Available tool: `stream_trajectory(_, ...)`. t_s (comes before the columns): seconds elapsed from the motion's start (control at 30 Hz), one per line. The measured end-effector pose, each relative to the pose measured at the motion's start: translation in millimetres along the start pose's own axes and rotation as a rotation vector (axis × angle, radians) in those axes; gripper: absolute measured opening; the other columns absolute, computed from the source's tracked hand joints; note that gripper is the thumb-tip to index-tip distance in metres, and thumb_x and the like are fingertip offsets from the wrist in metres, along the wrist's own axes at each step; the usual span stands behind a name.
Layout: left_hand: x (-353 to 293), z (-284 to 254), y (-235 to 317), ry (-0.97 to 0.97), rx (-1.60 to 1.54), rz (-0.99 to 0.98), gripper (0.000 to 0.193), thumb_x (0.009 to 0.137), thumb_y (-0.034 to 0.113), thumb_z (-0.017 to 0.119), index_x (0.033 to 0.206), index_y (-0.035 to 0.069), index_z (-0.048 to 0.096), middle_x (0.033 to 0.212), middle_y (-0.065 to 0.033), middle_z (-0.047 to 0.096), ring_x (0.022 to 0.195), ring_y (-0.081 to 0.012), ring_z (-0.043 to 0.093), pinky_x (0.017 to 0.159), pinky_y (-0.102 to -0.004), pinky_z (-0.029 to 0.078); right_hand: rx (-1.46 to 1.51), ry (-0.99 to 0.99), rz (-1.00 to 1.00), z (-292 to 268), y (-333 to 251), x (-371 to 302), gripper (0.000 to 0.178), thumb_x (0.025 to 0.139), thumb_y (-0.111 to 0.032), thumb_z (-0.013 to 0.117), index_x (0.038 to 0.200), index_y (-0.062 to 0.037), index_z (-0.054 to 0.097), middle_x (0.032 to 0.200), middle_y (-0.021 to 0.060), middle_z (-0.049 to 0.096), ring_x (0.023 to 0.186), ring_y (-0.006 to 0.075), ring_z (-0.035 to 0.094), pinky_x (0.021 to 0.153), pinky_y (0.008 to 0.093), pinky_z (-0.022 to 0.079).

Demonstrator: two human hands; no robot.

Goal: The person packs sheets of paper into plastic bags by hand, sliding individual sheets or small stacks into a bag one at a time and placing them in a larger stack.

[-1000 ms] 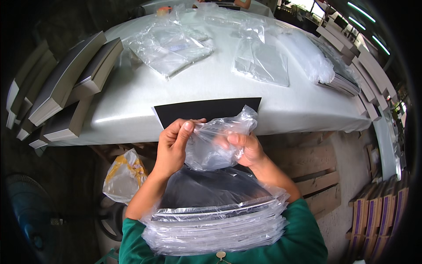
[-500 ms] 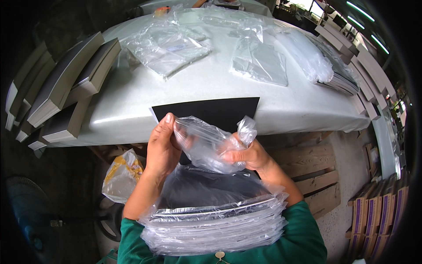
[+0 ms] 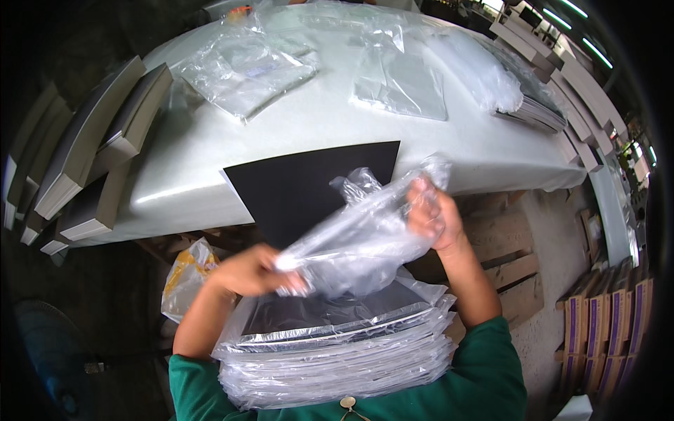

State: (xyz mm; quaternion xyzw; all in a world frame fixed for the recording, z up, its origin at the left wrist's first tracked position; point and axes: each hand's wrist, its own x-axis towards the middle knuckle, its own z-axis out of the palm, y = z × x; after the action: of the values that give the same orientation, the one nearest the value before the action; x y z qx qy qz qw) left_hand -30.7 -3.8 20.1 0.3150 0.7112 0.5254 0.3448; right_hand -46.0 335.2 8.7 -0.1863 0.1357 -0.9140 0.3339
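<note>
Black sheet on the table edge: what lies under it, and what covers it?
The black sheet rests on the white table. The clear bag, stretched between both hands, hides its near edge.

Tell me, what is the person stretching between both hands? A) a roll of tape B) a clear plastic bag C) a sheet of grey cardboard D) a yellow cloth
B: the left hand and the right hand each grip an end of a crinkled clear plastic bag, held above a stack of bagged black sheets in the lap.
</note>
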Motion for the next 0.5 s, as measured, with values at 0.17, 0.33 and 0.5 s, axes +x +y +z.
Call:
stream_trajectory(0.17,8,-5,-12,0.761,-1.034,-0.024,0.028,0.081,0.036,0.053,0.089,0.009,0.054,0.076,-0.0055,0.057,0.071,-0.0152,0.057,0.069,-0.0358,0.05,-0.777,0.067,0.071,1,26,-19,0.032,0.077,-0.019,0.063,0.101,0.0001,0.054,0.085,0.0069,0.059,0.078,0.0159,0.056,0.066,0.0212,0.045)
stream_trajectory(0.33,-18,2,-65,0.219,-0.755,0.139,0.028,0.072,0.03,0.062,0.085,0.004,0.059,0.085,-0.0106,0.057,0.08,-0.0219,0.056,0.072,-0.0361,0.045,-0.361,0.186,-0.349,11,33,11,0.034,0.068,-0.007,0.065,0.099,-0.0002,0.053,0.079,0.0037,0.053,0.071,0.0087,0.053,0.049,0.0185,0.041)
stream_trajectory(0.5,-5,-13,-2,0.327,-1.144,0.691,0.026,0.065,0.011,0.06,0.089,0.004,0.057,0.076,-0.0095,0.054,0.071,-0.0208,0.054,0.075,-0.0446,0.041,-1.498,0.933,-1.019,-13,27,35,0.029,0.062,0.014,0.045,0.085,-0.0015,0.053,0.077,0.0037,0.053,0.062,0.0088,0.05,0.059,0.023,0.042)
